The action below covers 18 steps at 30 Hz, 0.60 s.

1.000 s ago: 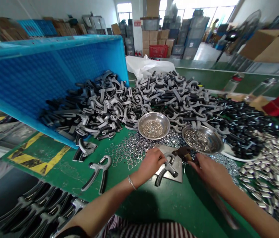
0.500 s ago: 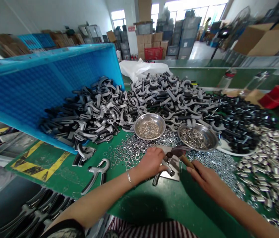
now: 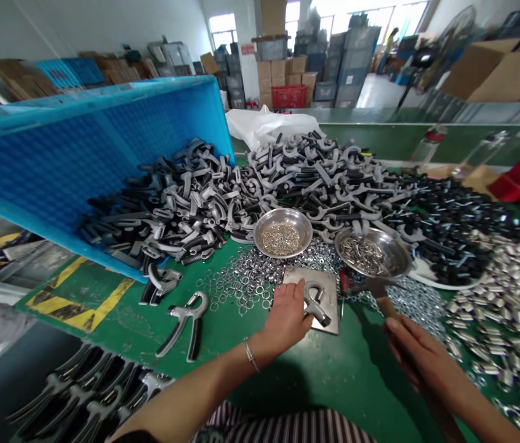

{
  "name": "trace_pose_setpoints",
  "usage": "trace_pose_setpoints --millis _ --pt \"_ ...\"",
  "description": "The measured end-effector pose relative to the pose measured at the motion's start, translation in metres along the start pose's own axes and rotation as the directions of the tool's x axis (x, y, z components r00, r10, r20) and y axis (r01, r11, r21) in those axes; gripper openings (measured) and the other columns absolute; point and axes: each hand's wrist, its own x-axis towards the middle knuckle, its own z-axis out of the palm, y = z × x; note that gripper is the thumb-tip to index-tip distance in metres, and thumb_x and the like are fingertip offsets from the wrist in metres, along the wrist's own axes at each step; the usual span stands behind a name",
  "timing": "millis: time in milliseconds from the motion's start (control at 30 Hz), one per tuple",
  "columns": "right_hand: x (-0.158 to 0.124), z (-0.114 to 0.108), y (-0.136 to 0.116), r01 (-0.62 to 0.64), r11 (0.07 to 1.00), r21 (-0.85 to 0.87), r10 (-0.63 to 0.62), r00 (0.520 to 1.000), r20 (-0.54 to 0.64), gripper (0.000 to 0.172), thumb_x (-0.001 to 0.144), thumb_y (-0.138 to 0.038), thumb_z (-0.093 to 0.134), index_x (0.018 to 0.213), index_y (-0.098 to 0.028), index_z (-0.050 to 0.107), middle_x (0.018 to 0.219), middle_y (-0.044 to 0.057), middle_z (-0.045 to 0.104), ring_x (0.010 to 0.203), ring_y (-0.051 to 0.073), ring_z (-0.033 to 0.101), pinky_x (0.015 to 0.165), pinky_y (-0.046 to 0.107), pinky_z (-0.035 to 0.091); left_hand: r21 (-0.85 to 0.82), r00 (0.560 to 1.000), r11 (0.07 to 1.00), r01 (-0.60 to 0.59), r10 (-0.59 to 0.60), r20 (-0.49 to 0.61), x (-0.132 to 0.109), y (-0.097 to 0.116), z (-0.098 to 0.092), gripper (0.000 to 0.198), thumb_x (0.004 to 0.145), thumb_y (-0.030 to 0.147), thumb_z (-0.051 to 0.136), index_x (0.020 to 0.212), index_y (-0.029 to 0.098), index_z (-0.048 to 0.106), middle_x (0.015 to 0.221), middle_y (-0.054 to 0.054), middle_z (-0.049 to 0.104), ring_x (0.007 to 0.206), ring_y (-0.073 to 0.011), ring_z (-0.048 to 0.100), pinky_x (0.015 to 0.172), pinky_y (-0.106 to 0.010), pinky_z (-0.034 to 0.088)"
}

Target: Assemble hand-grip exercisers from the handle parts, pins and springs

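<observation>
My left hand (image 3: 287, 317) is closed around a grey-and-black hand grip exerciser (image 3: 317, 307), whose curved head lies over a square metal plate (image 3: 332, 289). Part of this exerciser is hidden by my fingers. In my right hand (image 3: 419, 354) is a hammer (image 3: 384, 303), gripped by its wooden handle, its head raised to the right of the plate. A screwdriver with a red handle (image 3: 344, 281) lies between the plate and the hammer head. Left of my left hand rests another hand grip exerciser (image 3: 184, 323) with a coil spring.
A tipped blue crate (image 3: 116, 129) spills grey-and-black handles (image 3: 315, 172). Two metal bowls hold small parts: the left bowl (image 3: 303, 246) and the right bowl (image 3: 402, 264). Loose rings (image 3: 241, 286) surround the plate. Silver cylinders (image 3: 509, 314) and black knobs (image 3: 458, 209) are heaped at right.
The hammer has lifted off the exerciser and moved right with my right hand, uncovering the exerciser's head and the plate. My left hand stays at the exerciser, its fingers shifted slightly.
</observation>
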Motion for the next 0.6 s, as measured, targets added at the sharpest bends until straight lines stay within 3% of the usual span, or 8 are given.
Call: trace_pose_setpoints --millis 100,133,200,267,300,367,467,600 --pt "-0.002 -0.018 0.033 -0.098 0.975 -0.201 0.087 0.994 -0.065 0.045 0.091 -0.067 0.036 0.08 -0.026 0.05 0.056 -0.002 0.054 0.039 0.019 0.05 0.04 0.033 0.043 -0.133 0.998 0.991 0.012 -0.021 -0.062 -0.005 -0.007 -0.006 0.073 0.079 0.029 0.067 0.143 0.013 0.037 0.127 -0.016 0.056 0.121 -0.0314 0.05 0.108 -0.05 0.038" --pt "0.0 -0.021 0.037 -0.056 0.936 -0.347 0.017 0.993 -0.115 0.043 0.091 -0.065 0.038 0.079 -0.026 0.052 0.059 0.002 0.058 0.046 0.023 0.057 0.047 0.037 0.048 -0.177 0.995 0.984 0.025 -0.041 -0.091 -0.008 -0.009 -0.012 0.073 0.079 0.03 0.068 0.143 0.016 0.037 0.127 -0.014 0.056 0.12 -0.03 0.052 0.107 -0.049 0.04" --pt "0.007 -0.016 0.031 0.105 0.782 -0.614 -0.266 0.948 -0.177 0.036 0.091 -0.056 0.044 0.084 -0.023 0.058 0.077 0.012 0.066 0.073 0.031 0.066 0.071 0.047 0.052 -0.227 0.986 0.973 0.048 -0.083 -0.144 -0.015 -0.016 -0.026 0.071 0.079 0.03 0.069 0.142 0.02 0.038 0.126 -0.012 0.056 0.119 -0.028 0.053 0.106 -0.047 0.042" --pt "0.019 0.004 0.008 0.28 0.618 -0.735 -0.525 0.842 -0.12 0.03 0.094 -0.044 0.046 0.098 -0.019 0.062 0.101 0.017 0.066 0.097 0.034 0.063 0.09 0.049 0.048 -0.228 0.981 0.972 0.058 -0.098 -0.167 -0.024 -0.024 -0.041 0.064 0.079 0.029 0.068 0.138 0.023 0.043 0.127 -0.01 0.056 0.119 -0.027 0.053 0.106 -0.047 0.042" --pt "0.027 0.02 -0.007 0.35 0.579 -0.736 -0.57 0.819 -0.059 0.027 0.096 -0.038 0.044 0.105 -0.018 0.061 0.105 0.017 0.065 0.1 0.031 0.062 0.093 0.045 0.046 -0.218 0.981 0.974 0.061 -0.099 -0.168 -0.028 -0.027 -0.047 0.06 0.08 0.029 0.068 0.135 0.023 0.046 0.127 -0.009 0.056 0.12 -0.0267 0.052 0.107 -0.047 0.041" --pt "0.042 0.055 -0.038 0.455 0.548 -0.702 -0.551 0.828 0.106 0.021 0.097 -0.027 0.044 0.106 -0.017 0.061 0.107 0.014 0.065 0.102 0.026 0.061 0.093 0.037 0.047 -0.193 0.981 0.979 0.065 -0.098 -0.169 -0.036 -0.032 -0.055 0.054 0.08 0.03 0.068 0.131 0.024 0.05 0.126 -0.007 0.057 0.12 -0.0261 0.052 0.108 -0.046 0.04" --pt "0.062 0.096 -0.068 0.461 0.525 -0.715 -0.503 0.846 0.176 0.017 0.095 -0.018 0.047 0.1 -0.015 0.063 0.101 0.015 0.066 0.1 0.027 0.062 0.088 0.034 0.048 -0.144 0.979 0.988 0.058 -0.084 -0.186 -0.042 -0.034 -0.055 0.055 0.081 0.028 0.068 0.132 0.023 0.049 0.125 -0.007 0.057 0.12 -0.0255 0.052 0.109 -0.045 0.039" --pt "0.077 0.097 -0.066 0.47 0.526 -0.709 -0.501 0.845 0.188 0.015 0.093 -0.015 0.048 0.088 -0.014 0.062 0.091 0.015 0.066 0.089 0.026 0.064 0.084 0.035 0.048 -0.098 0.992 0.995 -0.03 0.017 -0.126 -0.032 -0.028 -0.043 0.06 0.08 0.027 0.068 0.135 0.021 0.046 0.128 -0.008 0.057 0.122 -0.0262 0.049 0.111 -0.044 0.037"
